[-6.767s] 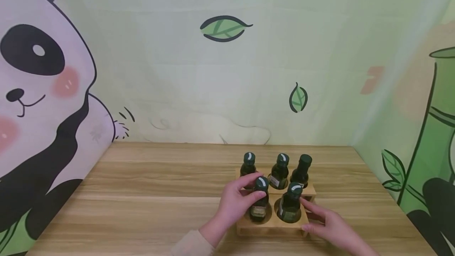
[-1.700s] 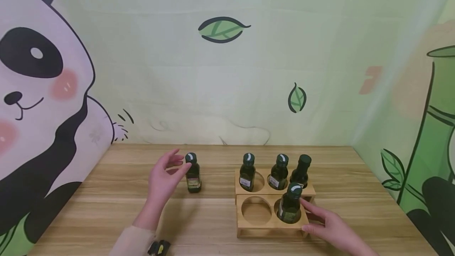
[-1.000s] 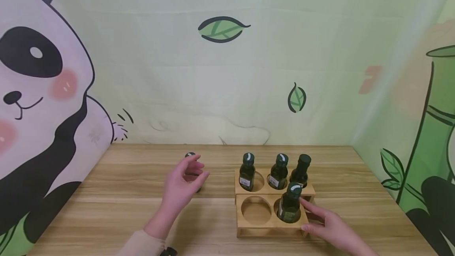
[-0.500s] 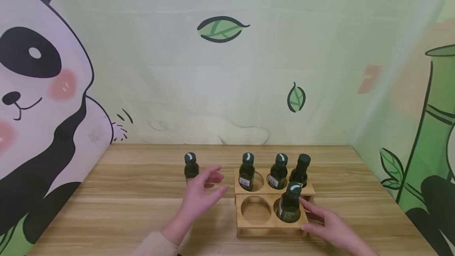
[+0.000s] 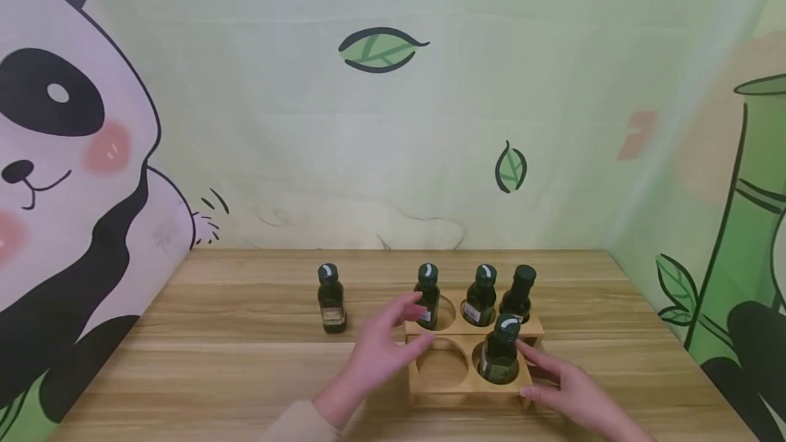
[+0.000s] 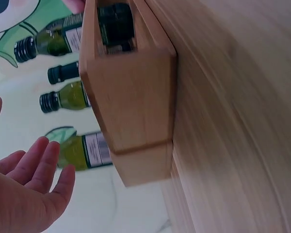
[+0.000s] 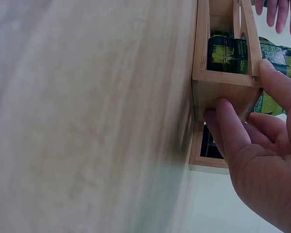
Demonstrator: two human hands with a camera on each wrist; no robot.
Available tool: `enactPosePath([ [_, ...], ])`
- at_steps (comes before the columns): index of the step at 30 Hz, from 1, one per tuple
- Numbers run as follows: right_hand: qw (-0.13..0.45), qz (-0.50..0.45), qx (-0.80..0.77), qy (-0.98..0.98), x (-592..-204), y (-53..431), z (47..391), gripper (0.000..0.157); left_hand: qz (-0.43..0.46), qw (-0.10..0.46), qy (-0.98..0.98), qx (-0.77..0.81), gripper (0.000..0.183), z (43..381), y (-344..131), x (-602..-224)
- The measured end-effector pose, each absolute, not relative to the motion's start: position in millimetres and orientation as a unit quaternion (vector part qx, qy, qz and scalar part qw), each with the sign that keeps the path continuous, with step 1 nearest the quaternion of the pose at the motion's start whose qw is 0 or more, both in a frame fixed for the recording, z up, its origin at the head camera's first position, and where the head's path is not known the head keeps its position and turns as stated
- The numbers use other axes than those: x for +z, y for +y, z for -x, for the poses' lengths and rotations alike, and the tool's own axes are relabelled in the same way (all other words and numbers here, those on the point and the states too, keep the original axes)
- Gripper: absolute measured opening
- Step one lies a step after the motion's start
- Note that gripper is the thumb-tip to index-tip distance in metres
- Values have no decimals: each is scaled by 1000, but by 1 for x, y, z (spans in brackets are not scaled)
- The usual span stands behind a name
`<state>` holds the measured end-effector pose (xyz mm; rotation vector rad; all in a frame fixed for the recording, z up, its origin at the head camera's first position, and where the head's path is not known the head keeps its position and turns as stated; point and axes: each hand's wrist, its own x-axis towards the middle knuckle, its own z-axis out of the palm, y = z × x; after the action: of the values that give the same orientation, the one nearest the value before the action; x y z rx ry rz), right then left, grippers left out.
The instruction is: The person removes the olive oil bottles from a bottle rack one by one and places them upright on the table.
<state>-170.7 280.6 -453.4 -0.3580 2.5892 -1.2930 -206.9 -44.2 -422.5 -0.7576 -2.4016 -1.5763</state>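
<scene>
My left hand (image 5: 383,350) reaches over the left end of the two-tier wooden bottle rack (image 5: 469,398), thumb and fingers spread and holding nothing. In the left wrist view its fingers (image 6: 41,165) overlap a green glass bottle (image 6: 85,151) from the back tier. That bottle (image 5: 428,292) leans in the back left hole. The front left hole holds no bottle; a bottle (image 5: 500,353) fills the front right one. My right hand (image 5: 574,391) holds the rack's right front corner, thumb (image 7: 276,82) at the top edge and fingers against the side panel.
A single bottle (image 5: 332,299) stands upright on the wood-grain table (image 5: 215,360), left of the rack. Two more bottles, one capped with a white mark (image 5: 481,295) and one slimmer (image 5: 518,295), sit in the back tier. A printed panda backdrop (image 5: 276,121) encloses the table.
The front left bottle has been moved from the rack to the table at the left. My left hand has let go of it and moved right to the rack; my right hand stays put.
</scene>
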Motion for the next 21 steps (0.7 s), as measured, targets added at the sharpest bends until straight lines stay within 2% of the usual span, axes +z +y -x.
enactPosePath([
  [6,96,130,-427,890,-454,282,170,75,276,78,-809,-513,63,204,-25,-422],
  [21,103,144,-443,879,-454,283,171,74,284,46,-775,-562,65,195,15,-426],
])
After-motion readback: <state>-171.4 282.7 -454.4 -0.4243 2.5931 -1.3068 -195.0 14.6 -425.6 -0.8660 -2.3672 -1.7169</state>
